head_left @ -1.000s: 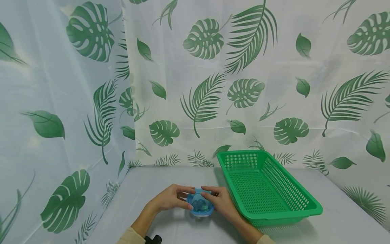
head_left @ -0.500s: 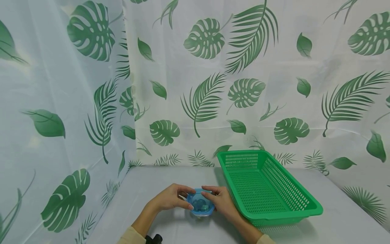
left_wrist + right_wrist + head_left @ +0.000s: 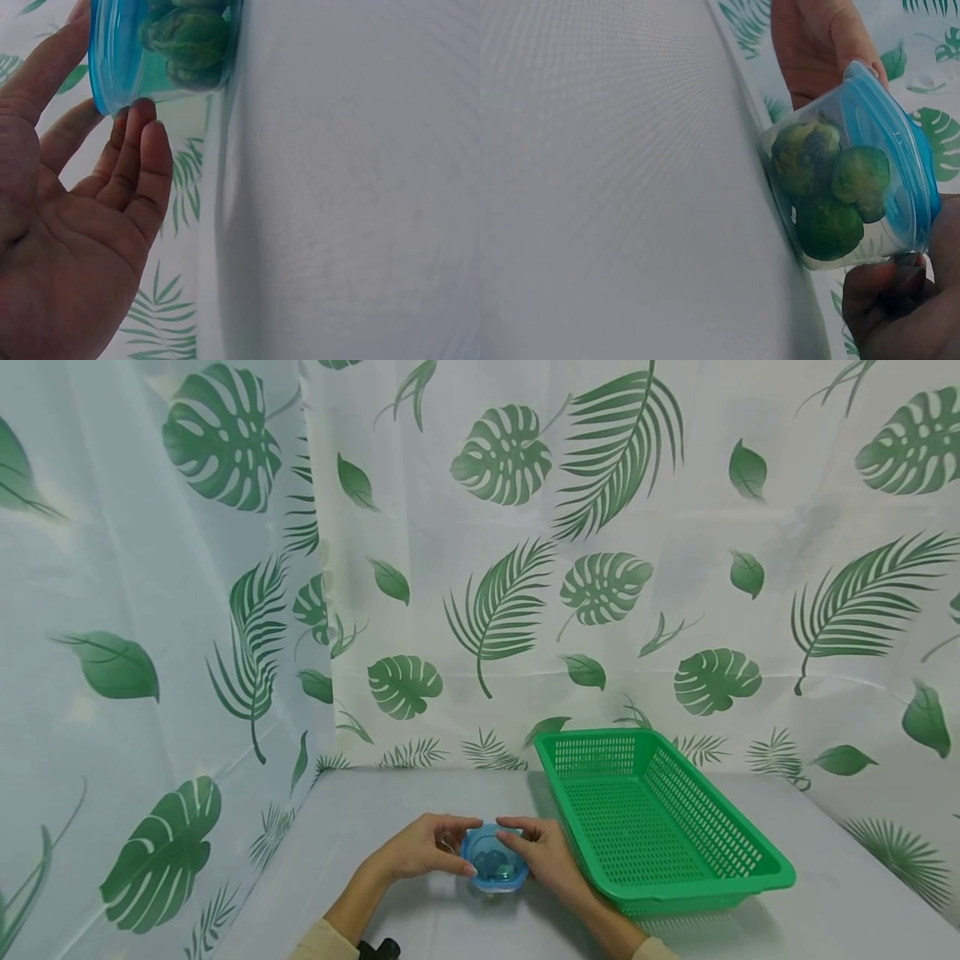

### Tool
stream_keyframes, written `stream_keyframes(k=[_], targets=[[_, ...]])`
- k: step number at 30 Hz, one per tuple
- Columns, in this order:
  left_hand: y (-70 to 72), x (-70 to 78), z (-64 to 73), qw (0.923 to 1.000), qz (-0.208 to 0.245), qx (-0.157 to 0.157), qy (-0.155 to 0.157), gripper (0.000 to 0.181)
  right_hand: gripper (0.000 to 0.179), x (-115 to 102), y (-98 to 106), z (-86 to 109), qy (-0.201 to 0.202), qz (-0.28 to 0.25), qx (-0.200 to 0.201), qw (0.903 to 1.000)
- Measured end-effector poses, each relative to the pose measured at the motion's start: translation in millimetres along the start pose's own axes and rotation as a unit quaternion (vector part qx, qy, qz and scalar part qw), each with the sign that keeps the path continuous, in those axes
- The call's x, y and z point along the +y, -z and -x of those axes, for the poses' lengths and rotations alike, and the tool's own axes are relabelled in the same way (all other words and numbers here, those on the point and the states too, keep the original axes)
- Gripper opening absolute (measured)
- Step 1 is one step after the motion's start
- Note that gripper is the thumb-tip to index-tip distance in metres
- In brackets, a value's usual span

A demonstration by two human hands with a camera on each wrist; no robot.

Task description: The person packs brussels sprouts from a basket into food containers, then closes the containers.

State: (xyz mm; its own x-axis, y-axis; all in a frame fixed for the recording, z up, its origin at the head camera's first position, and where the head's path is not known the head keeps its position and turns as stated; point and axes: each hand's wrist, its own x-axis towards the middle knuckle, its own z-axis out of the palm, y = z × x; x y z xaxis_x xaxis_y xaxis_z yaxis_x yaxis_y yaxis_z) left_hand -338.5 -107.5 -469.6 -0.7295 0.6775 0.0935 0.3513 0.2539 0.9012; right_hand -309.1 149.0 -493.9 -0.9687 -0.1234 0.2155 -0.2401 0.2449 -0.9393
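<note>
A small clear plastic food container (image 3: 493,860) with a blue lid (image 3: 917,176) stands on the white table in front of me. Several round, green, lumpy pieces (image 3: 829,227), like small vegetables or fruit, lie inside it; their exact kind is hard to tell. My left hand (image 3: 423,849) holds the lid's rim on the left, thumb on the near side and index finger on the far side. My right hand (image 3: 551,857) grips the lid from the right, its thumb lying over the top. In the left wrist view, the other left fingers (image 3: 142,150) stay loosely bent beneath the rim.
A green perforated plastic basket (image 3: 641,831) stands close beside my right forearm, with nothing in it. White curtains with a green leaf print (image 3: 501,618) rise behind and at the left of the white table (image 3: 420,789). A black object (image 3: 384,948) sits near my left wrist.
The fingers of my left hand shift slightly at the lid's left edge. My right hand keeps its place, and the container and basket stay where they were.
</note>
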Motion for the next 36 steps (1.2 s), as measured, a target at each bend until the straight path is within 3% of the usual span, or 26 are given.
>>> stream_keyframes(k=[5,14,24,36], targets=[[0.1,-1.5,-0.6,0.9995,0.029,-0.008,-0.002,0.071,0.042,2.8,-0.6,0.1,-0.001,0.005,0.005,1.0],[0.0,-0.7,-0.5,0.9994,0.033,-0.01,0.008,0.072,0.036,-0.1,-3.1,0.0,0.021,0.0,0.012,0.9997],[0.4,3.8,-2.0,0.9996,0.021,-0.017,0.004,0.078,0.035,-0.5,-3.4,-1.8,0.034,-0.008,0.004,0.9994],[-0.3,7.4,-2.0,0.9996,0.001,-0.027,0.012,0.074,0.031,0.3,-1.3,-0.3,0.021,0.026,0.01,0.9994]])
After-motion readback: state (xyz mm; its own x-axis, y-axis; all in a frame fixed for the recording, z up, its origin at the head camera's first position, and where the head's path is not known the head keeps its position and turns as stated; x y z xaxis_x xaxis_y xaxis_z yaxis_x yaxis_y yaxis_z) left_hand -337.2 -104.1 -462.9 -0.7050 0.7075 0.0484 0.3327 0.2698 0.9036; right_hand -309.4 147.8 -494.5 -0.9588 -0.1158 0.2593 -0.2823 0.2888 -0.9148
